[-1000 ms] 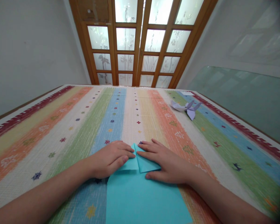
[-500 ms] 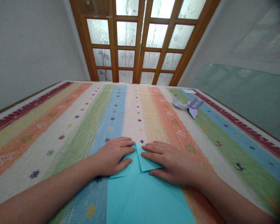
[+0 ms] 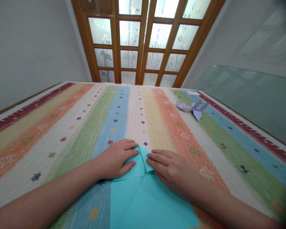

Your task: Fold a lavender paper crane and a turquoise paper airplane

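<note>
Both hands press flat on the folded turquoise paper

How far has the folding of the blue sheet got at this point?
Done: both far corners of the turquoise paper are folded in and meet at a point. In hand: the left hand presses the left flap flat, and the right hand lies over the right flap. Left: the near part of the sheet looks flat and unfolded. A finished lilac origami figure lies farther off on the striped tablecloth.
</note>
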A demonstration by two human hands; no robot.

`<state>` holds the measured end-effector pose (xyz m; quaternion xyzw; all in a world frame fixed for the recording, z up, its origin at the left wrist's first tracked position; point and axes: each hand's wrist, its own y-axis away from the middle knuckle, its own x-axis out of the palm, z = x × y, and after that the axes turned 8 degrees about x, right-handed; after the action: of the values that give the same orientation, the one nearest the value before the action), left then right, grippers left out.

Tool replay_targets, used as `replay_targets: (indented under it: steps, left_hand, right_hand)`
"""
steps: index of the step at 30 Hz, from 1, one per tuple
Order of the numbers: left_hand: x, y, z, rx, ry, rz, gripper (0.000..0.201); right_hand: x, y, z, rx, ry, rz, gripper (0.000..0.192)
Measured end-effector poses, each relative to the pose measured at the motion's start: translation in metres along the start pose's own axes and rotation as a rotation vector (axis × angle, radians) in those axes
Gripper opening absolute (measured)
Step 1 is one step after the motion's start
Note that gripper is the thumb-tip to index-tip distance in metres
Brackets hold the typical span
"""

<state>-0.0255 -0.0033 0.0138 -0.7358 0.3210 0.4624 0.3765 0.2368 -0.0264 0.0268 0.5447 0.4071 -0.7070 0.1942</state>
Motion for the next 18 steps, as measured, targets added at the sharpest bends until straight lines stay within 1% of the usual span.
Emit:
replay_targets:
  steps: [2,5,11,18]
  left_hand:
    - [0.0,0.0,0.0,-0.003,0.005,-0.002,0.04]
    - [-0.002,0.0,-0.001,-0.016,0.015,-0.001,0.039]
    - [-0.003,0.0,-0.002,-0.03,0.012,0.017,0.039]
    - [-0.003,0.0,-0.003,-0.036,-0.002,0.029,0.038]
  right_hand:
    - [0.004,0.005,0.0,0.009,-0.007,-0.047,0.025]
    - [0.008,0.01,0.001,0.032,-0.023,-0.076,0.027]
    - [0.015,0.013,0.002,0.072,-0.063,-0.05,0.028]
    - [0.016,0.014,0.001,0.091,-0.078,-0.033,0.027]
